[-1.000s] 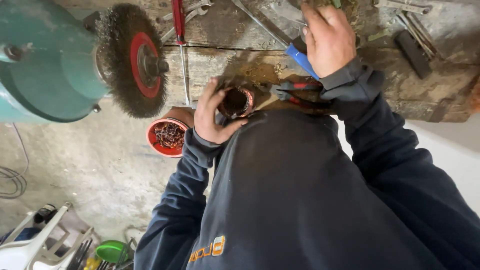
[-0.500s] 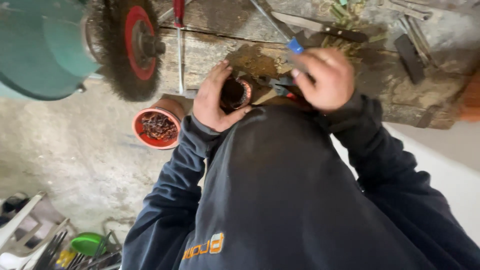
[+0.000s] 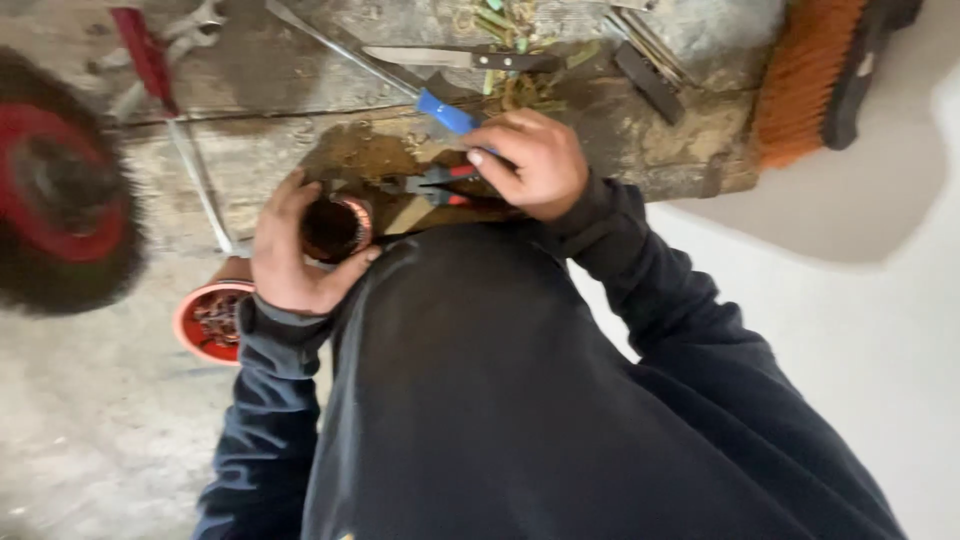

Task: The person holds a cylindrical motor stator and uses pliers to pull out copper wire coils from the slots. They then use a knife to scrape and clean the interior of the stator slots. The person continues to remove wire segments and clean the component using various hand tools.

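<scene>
The worktop [image 3: 300, 150] is the biggest thing before me, a rough wooden slab that runs out past both my hands. Off beyond my left hand [image 3: 290, 255] sits the wire wheel [image 3: 60, 190], dark bristles round a red hub, well apart from my fingers. Out past my right hand [image 3: 530, 165], at the far corner of the worktop, lies a brush [image 3: 810, 80] with orange bristles. Just below my left wrist, lower than the worktop, stands a red pot [image 3: 205, 320] with small dark bits inside.

My left hand is curled round a round metal part [image 3: 335, 228], a dark cylinder with a coppery rim; fingers wrap its far side and the thumb closes under it, so it sits clasped in my palm at the worktop's near edge. My right hand is clenched over a pair of pliers [image 3: 435, 185] with red and dark handles; their nose sticks out from my fist toward the round part, stopping just beside it, and I cannot tell whether they touch.

Just above my right knuckles lies a tool with a blue handle [image 3: 447, 112], its metal shaft slanting away. Farther out from that hand rests a knife [image 3: 450, 58] with a dark handle.
</scene>
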